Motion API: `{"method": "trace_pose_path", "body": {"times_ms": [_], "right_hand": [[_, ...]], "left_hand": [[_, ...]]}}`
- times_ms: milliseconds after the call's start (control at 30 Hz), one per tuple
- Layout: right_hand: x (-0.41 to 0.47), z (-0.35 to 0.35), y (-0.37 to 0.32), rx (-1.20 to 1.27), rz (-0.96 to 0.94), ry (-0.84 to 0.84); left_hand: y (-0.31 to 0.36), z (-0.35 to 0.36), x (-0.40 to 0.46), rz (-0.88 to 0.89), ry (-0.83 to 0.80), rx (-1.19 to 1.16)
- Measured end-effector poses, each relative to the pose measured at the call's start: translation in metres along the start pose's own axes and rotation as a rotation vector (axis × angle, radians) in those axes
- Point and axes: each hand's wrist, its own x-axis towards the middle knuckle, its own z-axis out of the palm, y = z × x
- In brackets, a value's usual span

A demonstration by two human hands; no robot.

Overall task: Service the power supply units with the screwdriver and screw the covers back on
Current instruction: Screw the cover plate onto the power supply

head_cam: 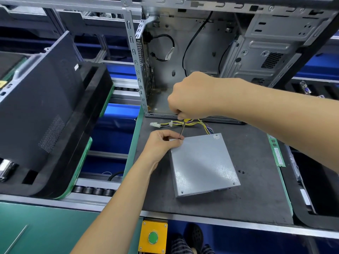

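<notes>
— Head view: left fingertips [180, 141] pinched at the far-left corner of the PSU [203, 163], right by the driver tip.
— Pinching a screw?
— Cannot tell; too small, hidden between finger and thumb. Left hand [161, 143] curled, heel resting near the PSU's left edge.
— And the right hand [192, 96]?
— Closed in a fist round the screwdriver [183, 128] handle, only a bit of yellow showing below the fingers. Shaft slanting down and left, tip touching that same corner.
— PSU itself?
— Lying flat on the dark mat [247, 198], grey cover up, turned slightly askew. Screw heads seen at both near corners. Round sticker at the far-right corner.
— Wires?
— Yellow, black and purple bundle [201, 123] leaving the far edge, running left to a white plug [155, 124] on the mat.
— Further out?
— Two small dark screws [241, 171] loose on the mat, just right of the PSU. Green RAM stick [277, 153] along the mat's right edge. Open PC case [201, 52] standing behind, touching the far side of the mat, black cables hanging inside. Black case [40, 107] in foam on the rollers at left. Yellow box with green button [153, 237] under the near edge.
</notes>
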Motion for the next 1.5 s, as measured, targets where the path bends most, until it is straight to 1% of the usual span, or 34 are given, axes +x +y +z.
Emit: {"method": "trace_pose_path", "body": {"times_ms": [567, 733, 1000, 1100, 1233, 1500], "right_hand": [[-0.002, 0.001, -0.001, 0.013, 0.001, 0.049], [-0.001, -0.001, -0.002, -0.001, -0.006, 0.04], [0.004, -0.003, -0.012, -0.137, -0.049, 0.039], [0.006, -0.004, -0.017, -0.135, -0.081, -0.006], [-0.001, -0.006, -0.013, -0.065, -0.059, -0.067], [-0.009, -0.005, -0.011, -0.047, -0.043, -0.07]], "left_hand": [[0.002, -0.001, 0.0, -0.009, -0.006, 0.023], [0.003, -0.001, 0.0, -0.011, -0.005, 0.041], [0.007, 0.001, 0.001, 0.072, -0.024, 0.113], [0.009, 0.001, 0.001, 0.076, -0.043, 0.123], [0.009, -0.003, 0.0, 0.073, -0.074, 0.108], [0.006, -0.002, 0.001, 0.097, -0.034, 0.143]]}}
